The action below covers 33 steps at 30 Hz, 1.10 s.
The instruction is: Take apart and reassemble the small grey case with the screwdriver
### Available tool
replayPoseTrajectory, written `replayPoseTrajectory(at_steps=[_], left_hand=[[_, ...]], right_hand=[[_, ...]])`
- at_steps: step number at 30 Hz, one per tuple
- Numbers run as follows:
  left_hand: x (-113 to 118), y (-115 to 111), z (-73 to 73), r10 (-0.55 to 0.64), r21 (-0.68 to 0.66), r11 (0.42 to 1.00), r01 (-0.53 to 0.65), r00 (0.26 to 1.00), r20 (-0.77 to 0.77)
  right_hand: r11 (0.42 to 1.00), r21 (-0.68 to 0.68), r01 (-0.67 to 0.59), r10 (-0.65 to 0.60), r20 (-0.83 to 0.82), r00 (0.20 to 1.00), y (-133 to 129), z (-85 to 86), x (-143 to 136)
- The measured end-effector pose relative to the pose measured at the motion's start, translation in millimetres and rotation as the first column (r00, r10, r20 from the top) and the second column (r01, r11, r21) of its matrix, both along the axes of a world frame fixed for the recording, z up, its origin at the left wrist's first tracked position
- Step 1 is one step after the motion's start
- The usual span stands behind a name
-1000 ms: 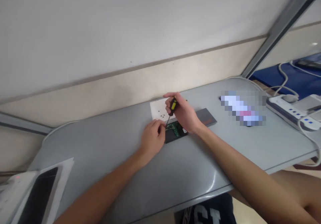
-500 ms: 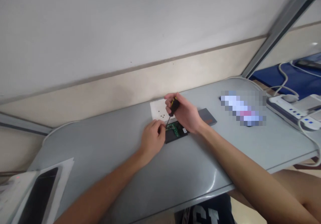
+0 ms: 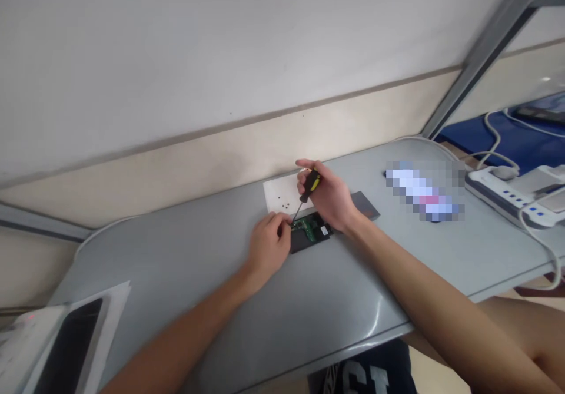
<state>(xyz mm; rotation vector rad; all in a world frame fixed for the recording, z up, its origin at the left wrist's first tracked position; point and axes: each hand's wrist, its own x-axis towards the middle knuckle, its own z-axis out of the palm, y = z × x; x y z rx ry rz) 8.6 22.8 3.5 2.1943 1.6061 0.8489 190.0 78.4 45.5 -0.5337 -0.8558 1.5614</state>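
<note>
Black casing (image 3: 302, 241) lies open at the frame's centre. The left hand (image 3: 269, 242), its arm stretched from lower left, bends its fingers at the casing's left end, exact grip hidden. The right hand (image 3: 332, 198) curls around a black-and-yellow screwdriver (image 3: 313, 180) slanting down-left to a green circuit board (image 3: 308, 225).

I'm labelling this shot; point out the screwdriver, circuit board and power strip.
Screwdriver (image 3: 311, 186): head view, on its black and yellow handle.
Circuit board (image 3: 308, 227): head view, on its green face.
Power strip (image 3: 514, 188): head view, on its white top.
</note>
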Motion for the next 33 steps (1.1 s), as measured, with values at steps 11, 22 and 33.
replayPoseTrajectory(at_steps=[11,22,33], left_hand=[[0,0,-1.0,-0.003,0.0,1.0,0.003,1.0,-0.001],[-1,1,1.0,-0.02,-0.015,1.0,0.02,1.0,-0.001],[-1,0,1.5,-0.019,-0.008,1.0,0.019,1.0,-0.005]], right_hand=[[0.999,0.022,-0.048,0.048,0.002,0.999,-2,2.0,-4],[0.943,0.137,0.302,-0.332,0.41,0.85,6,-11.3,0],[0.866,0.25,0.433,-0.484,0.636,0.601,21,-24.0,18]])
